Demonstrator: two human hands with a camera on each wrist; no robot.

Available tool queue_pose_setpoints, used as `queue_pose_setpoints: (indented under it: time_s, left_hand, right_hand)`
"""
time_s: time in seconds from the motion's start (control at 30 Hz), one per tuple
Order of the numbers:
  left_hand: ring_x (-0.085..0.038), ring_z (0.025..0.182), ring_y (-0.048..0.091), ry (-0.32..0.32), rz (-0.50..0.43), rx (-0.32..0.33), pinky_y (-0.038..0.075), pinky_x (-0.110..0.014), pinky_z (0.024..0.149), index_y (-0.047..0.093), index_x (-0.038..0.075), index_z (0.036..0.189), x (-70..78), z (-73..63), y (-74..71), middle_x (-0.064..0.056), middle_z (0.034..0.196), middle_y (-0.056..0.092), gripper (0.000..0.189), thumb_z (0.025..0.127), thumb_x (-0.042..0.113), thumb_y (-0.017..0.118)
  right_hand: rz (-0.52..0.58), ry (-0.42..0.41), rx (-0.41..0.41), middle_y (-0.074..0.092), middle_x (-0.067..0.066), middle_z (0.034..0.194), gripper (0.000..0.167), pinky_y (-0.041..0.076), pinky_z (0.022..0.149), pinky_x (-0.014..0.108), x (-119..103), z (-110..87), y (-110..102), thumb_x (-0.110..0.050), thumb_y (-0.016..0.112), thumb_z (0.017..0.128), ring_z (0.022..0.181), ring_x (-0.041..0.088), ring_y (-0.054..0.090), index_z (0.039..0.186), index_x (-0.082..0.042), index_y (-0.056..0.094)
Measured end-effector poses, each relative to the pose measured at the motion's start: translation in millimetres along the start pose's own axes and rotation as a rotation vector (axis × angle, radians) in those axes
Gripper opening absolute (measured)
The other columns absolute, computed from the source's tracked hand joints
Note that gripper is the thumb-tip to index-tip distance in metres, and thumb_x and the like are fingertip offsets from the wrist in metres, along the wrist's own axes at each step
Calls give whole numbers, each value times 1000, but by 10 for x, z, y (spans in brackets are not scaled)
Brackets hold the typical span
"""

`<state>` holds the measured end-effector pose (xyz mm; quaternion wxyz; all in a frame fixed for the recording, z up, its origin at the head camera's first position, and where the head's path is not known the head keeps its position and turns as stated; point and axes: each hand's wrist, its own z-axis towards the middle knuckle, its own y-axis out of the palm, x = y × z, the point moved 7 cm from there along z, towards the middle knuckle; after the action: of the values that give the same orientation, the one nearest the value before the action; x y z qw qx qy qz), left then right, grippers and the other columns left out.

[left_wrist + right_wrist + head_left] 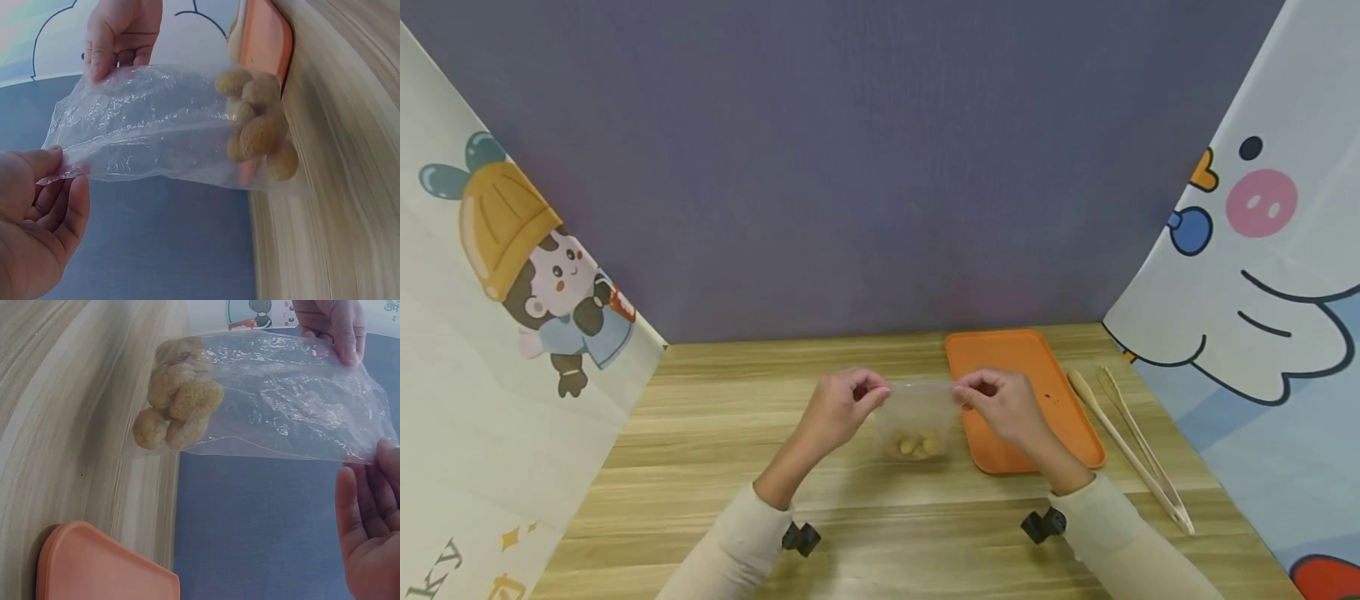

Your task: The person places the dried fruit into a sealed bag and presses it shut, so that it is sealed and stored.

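Observation:
A clear plastic bag (pixel 917 408) hangs upright between both hands, just above the wooden table. Several round, yellow-brown lumpy pieces (pixel 259 134) lie gathered in its bottom; their exact kind is unclear. My left hand (pixel 842 404) pinches the bag's upper left corner between thumb and forefinger. At the opposite upper corner, my right hand (pixel 1003 404) pinches the plastic the same way. In the right wrist view the bag's film looks wrinkled and shiny, with the lumpy pieces (pixel 181 394) showing through. Whether its mouth is sealed, I cannot tell.
An orange tray (pixel 1015 354) with a few dark specks lies behind and under the right hand. Wooden tongs (pixel 1135 446) rest to the tray's right. A grey-blue panel (pixel 880 167) stands at the table's back, with cartoon-printed panels at both sides.

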<state>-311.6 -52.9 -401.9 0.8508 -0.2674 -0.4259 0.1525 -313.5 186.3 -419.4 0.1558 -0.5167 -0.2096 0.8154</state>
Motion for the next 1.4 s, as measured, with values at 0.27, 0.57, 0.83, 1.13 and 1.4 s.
queue_pose_setpoints:
  time_s: [0.27,0.57,0.83,1.13,1.4]
  left_hand:
    - [0,64,55,8,9,5,48,-18,55,76,12,91,-16,2,0,3,77,71,5,92,17,74]
    - [-1,63,51,14,9,-5,46,-18,55,76,10,93,-16,-2,20,2,77,70,5,92,14,74]
    - [0,64,52,92,55,-44,48,-16,55,76,9,92,11,-4,110,2,78,70,7,90,16,76]
    - [-3,64,52,217,113,-17,47,-17,56,74,8,86,133,-14,98,0,77,66,5,89,11,76]
    - [-10,73,64,193,115,-27,56,-20,65,72,7,92,93,-6,112,-2,85,69,4,91,11,74]
  right_hand:
    - [-13,-10,-16,73,-1,77,4,58,61,27,-29,11,8,-16,74,92,68,7,67,89,-15,76]
    - [43,-19,-67,71,5,78,8,52,56,23,3,6,118,-16,72,94,65,9,62,97,-8,74]
    - [-18,-94,8,70,-1,77,6,50,55,22,-17,19,94,-14,74,92,63,8,59,91,-8,76]
    - [6,-126,-46,65,0,78,2,48,53,22,-70,14,159,-10,71,94,63,4,53,95,-9,69]
    - [-53,-203,-25,67,-3,75,3,46,50,22,-129,7,201,-12,72,93,58,1,51,90,-12,72]
